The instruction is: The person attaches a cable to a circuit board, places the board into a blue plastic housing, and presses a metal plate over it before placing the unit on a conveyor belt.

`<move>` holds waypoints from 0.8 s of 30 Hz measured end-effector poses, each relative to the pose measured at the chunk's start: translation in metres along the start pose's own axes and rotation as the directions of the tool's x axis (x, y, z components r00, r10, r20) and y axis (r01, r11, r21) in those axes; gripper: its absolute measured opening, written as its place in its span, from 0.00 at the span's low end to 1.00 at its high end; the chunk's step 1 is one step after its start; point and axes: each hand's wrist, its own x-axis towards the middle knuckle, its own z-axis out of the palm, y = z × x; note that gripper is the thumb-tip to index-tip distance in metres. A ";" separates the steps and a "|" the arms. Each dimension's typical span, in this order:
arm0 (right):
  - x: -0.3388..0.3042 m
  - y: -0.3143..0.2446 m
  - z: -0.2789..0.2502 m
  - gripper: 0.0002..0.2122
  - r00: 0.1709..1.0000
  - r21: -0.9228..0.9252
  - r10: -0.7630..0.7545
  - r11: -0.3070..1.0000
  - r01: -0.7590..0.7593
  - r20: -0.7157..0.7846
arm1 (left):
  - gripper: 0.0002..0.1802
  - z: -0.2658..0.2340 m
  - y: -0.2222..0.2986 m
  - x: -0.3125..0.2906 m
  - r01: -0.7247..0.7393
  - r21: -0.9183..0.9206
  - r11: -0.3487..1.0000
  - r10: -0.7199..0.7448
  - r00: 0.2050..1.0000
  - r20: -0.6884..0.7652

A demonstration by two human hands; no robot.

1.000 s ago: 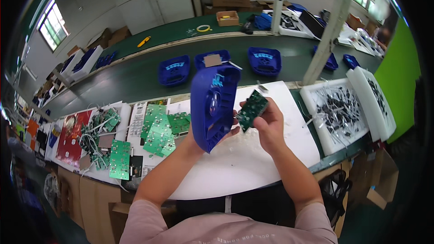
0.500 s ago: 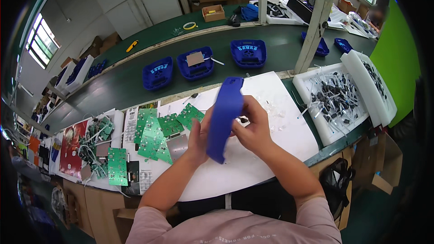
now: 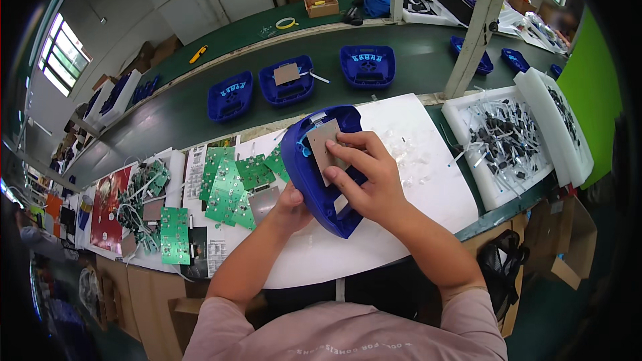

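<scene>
White paper sheet with fine black print (image 3: pixel 193 175) on the left, too small to read. Left hand (image 3: pixel 291 207) grips side of blue moulded plastic shell (image 3: pixel 309 184) over white worktop (image 3: pixel 436 207), fingers hidden. Right hand (image 3: pixel 372 175) part-spread, fingertips on flat grey-brown rectangular plate (image 3: pixel 322 152) inside shell.

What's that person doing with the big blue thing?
The left-hand grip holds a blue plastic shell, tilted, above a white sheet. Fingers of the right-hand grip touch a flat grey-brown panel inside it; I can't tell whether it's fastened. Loose green circuit boards lie to the left, and more blue shells sit beyond.
</scene>
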 end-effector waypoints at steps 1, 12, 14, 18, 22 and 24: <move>0.000 0.000 0.001 0.18 1.000 0.003 0.003 1.000 -0.003 0.002 | 0.61 0.000 0.001 0.001 0.001 -0.001 1.000 -0.001 1.000 -0.004; 0.005 -0.008 -0.005 0.17 1.000 0.029 0.022 0.999 -0.023 0.018 | 0.73 0.002 0.001 0.002 -0.007 0.035 0.999 0.007 1.000 0.017; 0.002 -0.012 -0.005 0.17 1.000 -0.009 0.005 1.000 -0.005 0.018 | 0.74 0.004 0.002 0.003 -0.006 0.042 0.999 0.005 1.000 0.027; 0.002 -0.015 -0.005 0.17 0.999 -0.055 -0.004 0.998 0.005 0.032 | 0.77 0.016 0.007 0.004 -0.027 0.062 0.998 0.026 1.000 0.017; 0.001 -0.006 -0.004 0.18 0.999 0.018 -0.032 0.999 0.032 -0.018 | 0.76 0.013 0.001 0.006 -0.025 0.008 1.000 0.025 0.999 0.040; 0.002 -0.005 -0.001 0.19 0.996 0.003 -0.091 0.996 0.091 -0.025 | 0.74 0.004 -0.002 0.006 -0.076 0.009 0.997 0.076 0.995 0.069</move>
